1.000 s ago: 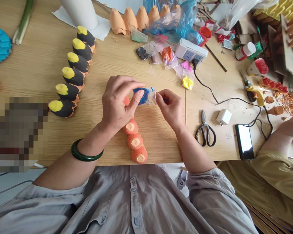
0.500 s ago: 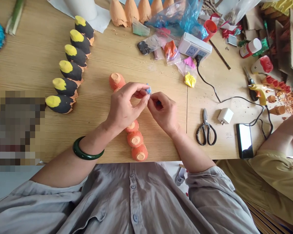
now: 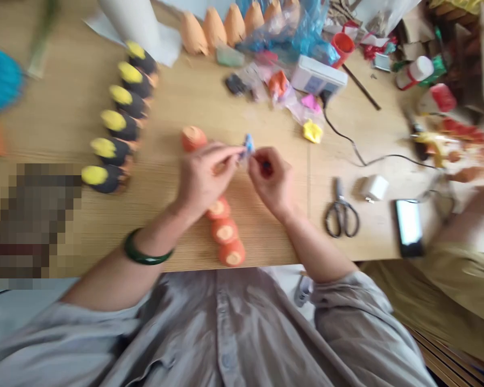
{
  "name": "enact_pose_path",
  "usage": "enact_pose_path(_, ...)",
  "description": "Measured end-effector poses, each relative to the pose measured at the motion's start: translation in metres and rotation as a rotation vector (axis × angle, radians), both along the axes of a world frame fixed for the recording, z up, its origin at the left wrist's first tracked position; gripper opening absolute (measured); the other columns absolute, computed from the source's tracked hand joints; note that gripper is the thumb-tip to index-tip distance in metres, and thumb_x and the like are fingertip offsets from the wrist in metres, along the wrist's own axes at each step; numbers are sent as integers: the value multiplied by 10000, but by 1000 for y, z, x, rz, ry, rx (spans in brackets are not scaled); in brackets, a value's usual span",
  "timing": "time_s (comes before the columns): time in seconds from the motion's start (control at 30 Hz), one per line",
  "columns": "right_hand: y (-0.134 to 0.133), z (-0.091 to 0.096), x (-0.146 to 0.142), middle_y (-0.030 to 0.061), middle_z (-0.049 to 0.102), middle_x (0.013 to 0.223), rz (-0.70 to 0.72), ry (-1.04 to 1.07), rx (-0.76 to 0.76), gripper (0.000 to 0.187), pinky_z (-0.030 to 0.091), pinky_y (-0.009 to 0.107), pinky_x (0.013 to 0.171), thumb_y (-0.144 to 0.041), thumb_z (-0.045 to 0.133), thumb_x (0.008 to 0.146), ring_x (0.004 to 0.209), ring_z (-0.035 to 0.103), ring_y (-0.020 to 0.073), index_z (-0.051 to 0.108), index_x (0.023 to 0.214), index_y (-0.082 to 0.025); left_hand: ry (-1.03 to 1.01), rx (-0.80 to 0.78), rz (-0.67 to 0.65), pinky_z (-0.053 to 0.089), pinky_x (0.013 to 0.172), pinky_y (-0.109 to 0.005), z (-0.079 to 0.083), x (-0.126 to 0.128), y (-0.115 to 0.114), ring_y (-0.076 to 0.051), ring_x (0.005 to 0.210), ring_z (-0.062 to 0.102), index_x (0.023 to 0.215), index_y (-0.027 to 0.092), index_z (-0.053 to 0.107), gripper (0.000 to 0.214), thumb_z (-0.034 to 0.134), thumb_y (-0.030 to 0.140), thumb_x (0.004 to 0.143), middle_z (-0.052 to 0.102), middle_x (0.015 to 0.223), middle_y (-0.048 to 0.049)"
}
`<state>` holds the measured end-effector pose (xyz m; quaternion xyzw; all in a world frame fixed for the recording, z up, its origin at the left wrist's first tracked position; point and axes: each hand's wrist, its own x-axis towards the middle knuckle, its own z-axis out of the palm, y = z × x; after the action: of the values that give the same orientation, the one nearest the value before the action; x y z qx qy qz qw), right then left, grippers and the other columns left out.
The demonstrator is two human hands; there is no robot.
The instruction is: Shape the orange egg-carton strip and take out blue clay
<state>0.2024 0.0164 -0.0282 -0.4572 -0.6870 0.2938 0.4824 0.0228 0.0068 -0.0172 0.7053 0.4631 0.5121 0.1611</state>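
Note:
My left hand (image 3: 205,174) is closed in a pinch on a small blue piece (image 3: 248,144), perhaps soft clay in clear film; blur hides its exact shape. Close beside it, my right hand (image 3: 273,180) is curled, thumb and fingertip pressed together near the piece's lower end. Something dark shows inside its curled fingers, too unclear to name. Beneath my left hand runs a row of orange-painted rounded pieces (image 3: 232,252) with pale flat tops, partly covered by the hand. Small bags of coloured clay, among them a yellow lump (image 3: 312,131) and an orange lump (image 3: 278,83), lie beyond my hands.
Black pieces with yellow tips (image 3: 115,121) line the left. Scissors (image 3: 341,215), a white charger (image 3: 374,188) and a phone (image 3: 408,228) lie right, near another person's arm (image 3: 474,207). A power strip (image 3: 318,75) with a black cord sits behind.
My hands have drawn slightly apart, and more of the blue piece shows between them. The whole view has shifted a little and is blurred.

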Motion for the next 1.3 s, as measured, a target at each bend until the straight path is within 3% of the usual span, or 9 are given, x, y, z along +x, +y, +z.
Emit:
enact_pose_path(0.23, 3, -7, 0, -71, 574, 764, 19, 73, -72, 151, 485, 282, 649, -271, 641, 1101, 644, 502, 107, 532, 996, -269, -99, -62, -42, 690, 914, -331, -3, 4, 1, -204, 935, 830, 1103, 248, 828, 97, 759, 309, 1073, 872, 1059, -38)
enact_pose_path(0.33, -1, -2, -4, -63, 597, 780, 95, 115, -97, 150, 487, 281, 650, -321, 646, 1108, 658, 518, 108, 546, 1013, -263, -184, -122, -47, 704, 917, -310, -4, 7, 1, -195, 950, 841, 1108, 215, 763, 210, 844, 391, 1027, 867, 1082, -46)
enact_pose_path(0.53, -5, 1, -6, -64, 584, 782, 185, 140, -139, 169, 471, 276, 632, -344, 654, 1107, 659, 492, 109, 546, 1007, -262, -203, -67, -105, 717, 880, -255, -1, 7, 0, -163, 885, 865, 1066, 204, 809, 48, 804, 230, 1025, 885, 1019, -33)
enact_pose_path(0.7, -3, -3, -5, -58, 591, 783, 175, 176, -169, 232, 465, 279, 617, -413, 674, 1113, 656, 493, 114, 543, 993, -266, -174, -128, -130, 728, 905, -286, -1, 3, 2, -191, 941, 866, 1095, 213, 826, 90, 791, 267, 1031, 889, 1061, -32)
enact_pose_path(0.93, -1, -7, -4, -40, 623, 804, 171, 258, -125, 313, 432, 278, 571, -508, 704, 1111, 660, 531, 120, 553, 974, -270, -206, -136, -181, 725, 907, -302, -5, 1, 5, -193, 962, 866, 1161, 198, 831, 146, 740, 211, 1047, 894, 1116, -51)
enact_pose_path(1.07, -1, -9, 2, -60, 600, 818, 101, 193, -121, 303, 429, 264, 551, -531, 740, 1094, 642, 532, 112, 570, 1161, -290, -73, 1, -142, 686, 899, -290, -7, 6, 4, -171, 952, 844, 1132, 198, 823, 219, 696, 55, 1025, 881, 1087, -42)
enact_pose_path(1.17, 2, -12, 5, -84, 511, 753, 44, 130, -17, 290, 373, 265, 530, -493, 698, 1121, 581, 428, 104, 612, 1312, -292, 4, 62, -111, 663, 896, -286, -10, 10, 5, -165, 959, 823, 1138, 214, 813, 209, 710, 49, 1061, 857, 1049, -32)
enact_pose_path(1.3, 4, -9, 4, -61, 543, 768, -4, 26, 98, 211, 388, 258, 541, -431, 649, 1138, 593, 458, 98, 717, 1234, -255, 17, 70, -46, 646, 862, -272, -12, 10, 8, -142, 865, 778, 1101, 192, 807, 207, 720, 15, 1039, 827, 997, -29)
